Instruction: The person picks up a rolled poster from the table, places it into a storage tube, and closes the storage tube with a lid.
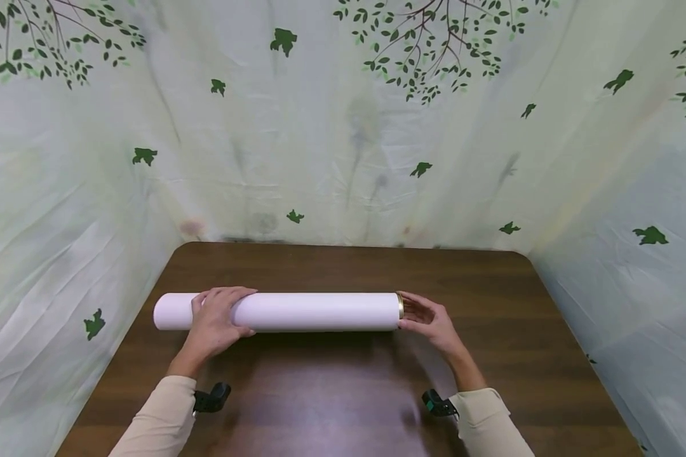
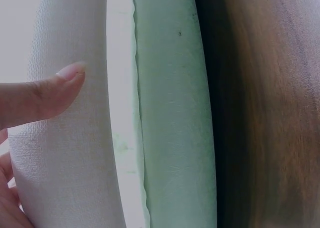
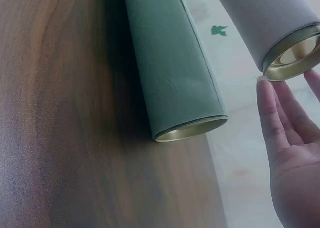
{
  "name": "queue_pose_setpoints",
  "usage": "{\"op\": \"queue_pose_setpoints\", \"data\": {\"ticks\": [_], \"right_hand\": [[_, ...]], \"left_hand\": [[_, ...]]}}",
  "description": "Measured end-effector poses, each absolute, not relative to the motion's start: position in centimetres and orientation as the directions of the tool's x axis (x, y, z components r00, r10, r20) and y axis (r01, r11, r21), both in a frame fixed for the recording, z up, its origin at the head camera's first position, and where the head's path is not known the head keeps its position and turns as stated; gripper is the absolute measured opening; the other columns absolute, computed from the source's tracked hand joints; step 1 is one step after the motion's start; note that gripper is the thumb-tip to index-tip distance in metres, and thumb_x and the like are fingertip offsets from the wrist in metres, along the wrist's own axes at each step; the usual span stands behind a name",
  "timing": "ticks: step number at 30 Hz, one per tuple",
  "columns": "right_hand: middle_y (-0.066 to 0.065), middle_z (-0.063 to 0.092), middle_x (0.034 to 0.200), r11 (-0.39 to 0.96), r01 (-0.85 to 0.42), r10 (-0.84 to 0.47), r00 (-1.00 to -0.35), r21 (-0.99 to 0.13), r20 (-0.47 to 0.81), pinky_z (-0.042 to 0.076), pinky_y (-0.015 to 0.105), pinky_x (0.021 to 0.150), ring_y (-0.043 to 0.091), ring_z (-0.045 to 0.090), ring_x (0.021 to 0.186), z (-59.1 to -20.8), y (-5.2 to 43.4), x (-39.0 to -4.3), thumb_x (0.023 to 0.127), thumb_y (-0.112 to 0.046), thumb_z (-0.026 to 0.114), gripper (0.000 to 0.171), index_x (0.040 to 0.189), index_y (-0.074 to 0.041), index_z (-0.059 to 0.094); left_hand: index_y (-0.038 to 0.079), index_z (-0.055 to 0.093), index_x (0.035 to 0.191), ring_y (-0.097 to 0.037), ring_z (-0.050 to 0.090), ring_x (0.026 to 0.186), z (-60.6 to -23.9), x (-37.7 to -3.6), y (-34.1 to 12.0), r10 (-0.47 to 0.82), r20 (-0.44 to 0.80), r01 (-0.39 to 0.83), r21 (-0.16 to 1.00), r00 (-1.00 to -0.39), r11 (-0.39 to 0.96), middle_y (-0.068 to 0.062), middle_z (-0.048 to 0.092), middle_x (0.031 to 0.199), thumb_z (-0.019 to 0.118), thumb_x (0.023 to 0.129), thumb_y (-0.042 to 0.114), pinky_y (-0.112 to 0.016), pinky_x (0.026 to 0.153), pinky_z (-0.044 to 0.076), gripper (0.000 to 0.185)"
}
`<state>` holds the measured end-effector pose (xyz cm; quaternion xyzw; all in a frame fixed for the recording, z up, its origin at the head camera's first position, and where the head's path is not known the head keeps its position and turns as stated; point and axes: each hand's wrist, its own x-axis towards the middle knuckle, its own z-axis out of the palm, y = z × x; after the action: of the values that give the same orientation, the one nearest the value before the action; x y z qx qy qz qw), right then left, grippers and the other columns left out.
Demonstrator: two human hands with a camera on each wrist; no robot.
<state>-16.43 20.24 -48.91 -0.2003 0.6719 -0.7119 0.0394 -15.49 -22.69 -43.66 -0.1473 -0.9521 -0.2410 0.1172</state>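
Observation:
A long white tube [image 1: 320,311] lies crosswise over the brown table in the head view. Its surface looks finely woven in the left wrist view, and a gold metal rim [image 3: 290,70] edges its right end. My left hand [image 1: 217,320] grips it left of the middle, thumb [image 2: 55,90] on the near side. At the right end my right hand [image 1: 434,324] holds the rim between thumb and fingertips, the palm off the tube. A second tube, green [image 3: 175,67] with a gold-rimmed open end, rests on the table; the white tube hides it in the head view.
The wooden table [image 1: 349,393] has rounded far corners. A pale curtain [image 1: 331,127] printed with leaves and branches hangs behind it and along both sides. Small dark wrist cameras [image 1: 212,398] sit at both cuffs.

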Motion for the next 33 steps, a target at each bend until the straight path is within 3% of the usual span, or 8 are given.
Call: {"op": "queue_pose_setpoints", "data": {"ticks": [5, 8, 21, 33], "right_hand": [[0.031, 0.053, 0.129, -0.097, -0.159, -0.352, -0.918, -0.982, 0.183, 0.054, 0.031, 0.083, 0.019, 0.065, 0.106, -48.7, 20.4, -16.2, 0.084, 0.004, 0.068, 0.060, 0.137, 0.013, 0.042], [0.034, 0.051, 0.129, -0.086, -0.158, -0.358, -0.917, -0.984, 0.178, 0.054, 0.031, 0.082, 0.020, 0.064, 0.106, -48.7, 20.4, -16.2, 0.085, 0.004, 0.067, 0.059, 0.137, 0.013, 0.042], [0.005, 0.065, 0.118, -0.103, -0.207, -0.347, -0.909, -0.973, 0.230, 0.056, 0.033, 0.077, 0.023, 0.065, 0.104, -48.6, 21.0, -16.3, 0.082, 0.007, 0.070, 0.056, 0.132, 0.015, 0.046], [0.004, 0.064, 0.121, -0.120, -0.188, -0.361, -0.907, -0.975, 0.219, 0.054, 0.030, 0.082, 0.016, 0.063, 0.109, -48.1, 21.8, -16.5, 0.083, 0.007, 0.069, 0.058, 0.134, 0.016, 0.043]], "left_hand": [[0.007, 0.064, 0.119, -0.039, 0.047, 0.112, -44.0, -15.7, -22.7, 0.235, 0.294, 0.346, 0.419, -0.926, 0.839, -0.017, 0.063, 0.119, 0.091, 0.056, 0.011, -0.061, 0.095, 0.019, 0.069], [0.008, 0.064, 0.119, -0.038, 0.047, 0.112, -44.0, -15.6, -22.7, 0.240, 0.301, 0.354, 0.418, -0.923, 0.837, -0.016, 0.063, 0.119, 0.091, 0.056, 0.012, -0.061, 0.096, 0.019, 0.069], [0.008, 0.062, 0.121, -0.035, 0.050, 0.111, -43.7, -15.6, -22.5, 0.304, 0.260, 0.384, 0.357, -0.916, 0.852, -0.012, 0.064, 0.119, 0.090, 0.059, 0.016, -0.060, 0.094, 0.022, 0.069], [0.008, 0.060, 0.124, -0.033, 0.052, 0.105, -42.2, -17.0, -22.3, 0.497, 0.285, 0.546, 0.128, -0.820, 0.828, -0.011, 0.060, 0.115, 0.090, 0.061, 0.025, -0.058, 0.085, 0.034, 0.071]]}}
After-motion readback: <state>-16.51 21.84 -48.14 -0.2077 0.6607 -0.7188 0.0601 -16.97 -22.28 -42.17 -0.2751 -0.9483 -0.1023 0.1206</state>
